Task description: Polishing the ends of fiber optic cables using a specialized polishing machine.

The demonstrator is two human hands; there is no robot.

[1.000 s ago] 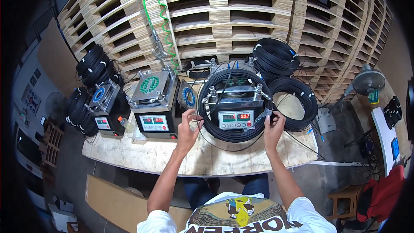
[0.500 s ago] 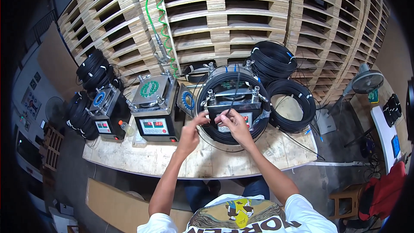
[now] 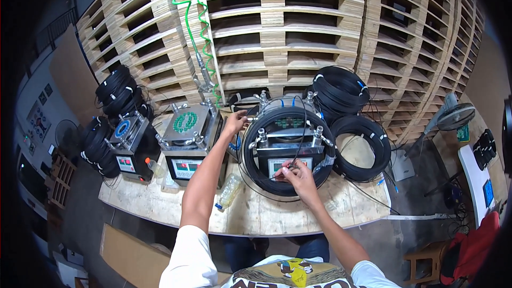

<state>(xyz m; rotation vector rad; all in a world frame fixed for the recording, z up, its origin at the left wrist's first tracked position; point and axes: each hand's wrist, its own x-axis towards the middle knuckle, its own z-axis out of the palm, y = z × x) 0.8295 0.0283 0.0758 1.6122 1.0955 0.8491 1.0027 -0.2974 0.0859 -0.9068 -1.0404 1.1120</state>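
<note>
My right hand [image 3: 300, 177] pinches a thin black cable [image 3: 276, 177] in front of the panel of the right-hand machine [image 3: 290, 152]. A large black cable coil [image 3: 250, 181] rings that machine. My left hand [image 3: 235, 123] reaches to the coil's left side, fingers apart beside a small metal fitting [image 3: 253, 120]; any contact there is too small to make out. Below the left forearm, a clear plastic bottle [image 3: 230, 189] with a blue cap lies on its side on the wooden table [image 3: 266, 216].
Two similar machines stand left: one with a ring of green pieces [image 3: 185, 122], one with a blue ring [image 3: 123, 128]. An orange-capped bottle [image 3: 154, 167] stands between them. More black coils [image 3: 360, 146] sit right. Stacked pallets [image 3: 272, 16] rise behind; a fan [image 3: 453, 114] stands right.
My left hand has moved up and away from the panel to the coil's left side. The right hand has shifted slightly right and down, and the clear bottle has come into view.
</note>
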